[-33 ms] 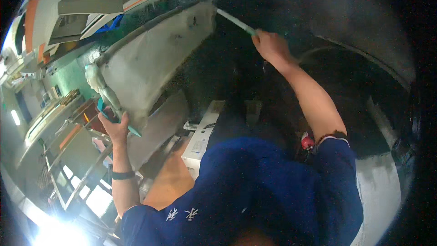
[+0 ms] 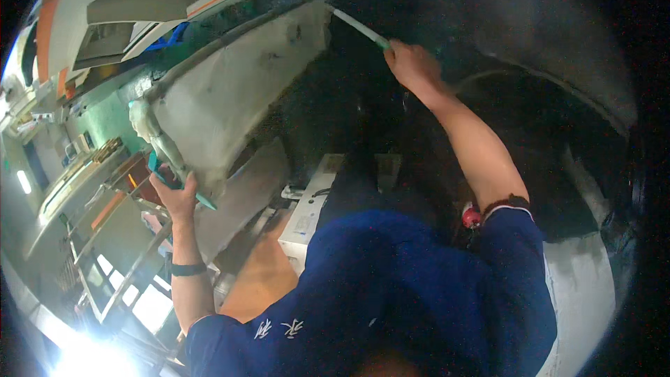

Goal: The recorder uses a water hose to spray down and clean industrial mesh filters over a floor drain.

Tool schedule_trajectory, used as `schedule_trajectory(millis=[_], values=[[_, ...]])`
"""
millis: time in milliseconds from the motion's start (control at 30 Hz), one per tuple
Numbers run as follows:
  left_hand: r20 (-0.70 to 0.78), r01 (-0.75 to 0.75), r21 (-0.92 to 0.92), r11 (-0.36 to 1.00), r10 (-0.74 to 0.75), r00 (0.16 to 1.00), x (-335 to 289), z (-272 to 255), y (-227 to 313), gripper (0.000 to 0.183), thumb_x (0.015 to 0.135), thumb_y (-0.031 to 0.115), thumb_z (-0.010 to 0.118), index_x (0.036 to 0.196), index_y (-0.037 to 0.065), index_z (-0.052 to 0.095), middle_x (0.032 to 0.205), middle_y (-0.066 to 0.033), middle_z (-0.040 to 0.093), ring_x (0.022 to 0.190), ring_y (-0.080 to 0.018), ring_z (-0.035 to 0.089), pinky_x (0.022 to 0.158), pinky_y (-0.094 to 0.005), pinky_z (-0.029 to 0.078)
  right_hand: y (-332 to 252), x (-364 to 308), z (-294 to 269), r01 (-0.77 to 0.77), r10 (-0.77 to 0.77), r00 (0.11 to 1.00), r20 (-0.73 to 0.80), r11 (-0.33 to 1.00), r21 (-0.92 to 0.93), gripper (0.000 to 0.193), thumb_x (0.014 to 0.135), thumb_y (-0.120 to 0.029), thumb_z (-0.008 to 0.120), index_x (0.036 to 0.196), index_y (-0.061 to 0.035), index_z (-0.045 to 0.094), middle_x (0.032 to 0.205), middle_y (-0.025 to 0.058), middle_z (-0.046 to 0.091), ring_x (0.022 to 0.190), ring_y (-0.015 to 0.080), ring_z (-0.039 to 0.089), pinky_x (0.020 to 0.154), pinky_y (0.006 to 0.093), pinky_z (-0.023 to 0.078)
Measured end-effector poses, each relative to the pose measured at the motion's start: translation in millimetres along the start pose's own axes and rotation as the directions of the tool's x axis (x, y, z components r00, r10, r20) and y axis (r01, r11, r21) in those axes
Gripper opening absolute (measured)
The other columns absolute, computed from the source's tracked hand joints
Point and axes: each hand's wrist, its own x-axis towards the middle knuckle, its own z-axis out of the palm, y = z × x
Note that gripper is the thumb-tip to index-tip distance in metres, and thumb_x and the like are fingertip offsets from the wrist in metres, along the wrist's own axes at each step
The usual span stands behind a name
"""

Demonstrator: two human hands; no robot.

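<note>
Nothing has shifted since the earlier frame, which is the same instant: both arms are raised exactly as they were.

On the left, my left hand [image 2: 176, 194] is closed around a teal-handled tool [image 2: 183, 185] and presses against the lower corner of the big pale, grimy panel [image 2: 237, 105] that curves overhead. A lumpy whitish strip [image 2: 155, 134] runs along that panel's left edge, just above my fingers. A black band [image 2: 187, 269] sits on that wrist. To do this well, I judge the left hand should brace the panel firmly so it does not swing while the other hand works, and the tool handle should stay clear of the strip.

On the right, my right hand [image 2: 412, 66] is wrapped around a slim green-and-white tool [image 2: 357, 26] whose tip reaches the panel's upper right corner, against a dark recess. I would keep that wrist straight and the tip flat along the edge, since the reach is long and the light poor.

Counted: two hands, two hand tools, one panel, one wristband. Below, between my arms, stands one white box-like unit [image 2: 307, 213]; its nature I cannot tell.
</note>
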Motion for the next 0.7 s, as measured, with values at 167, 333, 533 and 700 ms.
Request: schedule_trajectory(millis=[167, 333, 533, 700], values=[[0.042, 0.045, -0.155, 0.987, -0.039, 0.998, -1.4, 3.1, -16.4, 0.075, 0.072, 0.015, 0.084, 0.132, 0.003, 0.040, 0.120, -0.0101, 0.051, 0.112, -0.0209, 0.054, 0.098, -0.0370, 0.047, 8.9, 48.8, 41.8, -0.014, 0.014, 1.000, -0.003, 0.999, -0.041, 0.030, 0.099, -0.033, 0.051, 0.111, -0.0115, 0.068, 0.104, 0.0182, 0.072, 0.097, 0.0418, 0.068, 0.083, 0.0554, 0.055], [-0.025, -0.100, 0.027, 0.995, 0.101, 0.995, 1.5, -1.3, -21.2, 0.075, 0.072, 0.017, 0.086, 0.130, 0.005, 0.041, 0.117, -0.0083, 0.051, 0.109, -0.0207, 0.053, 0.096, -0.0366, 0.046, 19.7, 85.0, 54.6, -0.041, 0.042, 0.999, 0.012, 0.997, -0.067, 0.030, 0.099, -0.034, 0.052, 0.110, -0.0125, 0.069, 0.105, 0.0176, 0.071, 0.099, 0.0418, 0.068, 0.084, 0.0552, 0.054], [-0.007, -0.081, -0.004, 0.997, 0.081, 0.997, 2.0, -7.3, -26.9, 0.076, 0.071, 0.017, 0.086, 0.131, 0.004, 0.041, 0.118, -0.0088, 0.051, 0.111, -0.0215, 0.052, 0.098, -0.0375, 0.044, 24.8, 89.2, 50.1, -0.081, 0.086, 0.995, 0.054, 0.992, -0.097, 0.030, 0.098, -0.032, 0.053, 0.112, -0.0120, 0.070, 0.111, 0.0157, 0.071, 0.104, 0.0403, 0.067, 0.088, 0.0540, 0.053], [0.007, -0.120, 0.058, 0.991, 0.120, 0.993, 2.5, -9.6, -24.7, 0.078, 0.071, 0.015, 0.085, 0.133, 0.003, 0.040, 0.121, -0.0106, 0.052, 0.111, -0.0224, 0.053, 0.100, -0.0377, 0.044, 26.9, 92.0, 46.4, -0.093, 0.112, 0.982, 0.150, 0.987, -0.130, 0.032, 0.098, -0.032, 0.052, 0.115, -0.0116, 0.070, 0.114, 0.0179, 0.070, 0.108, 0.0405, 0.066, 0.092, 0.0524, 0.052]])
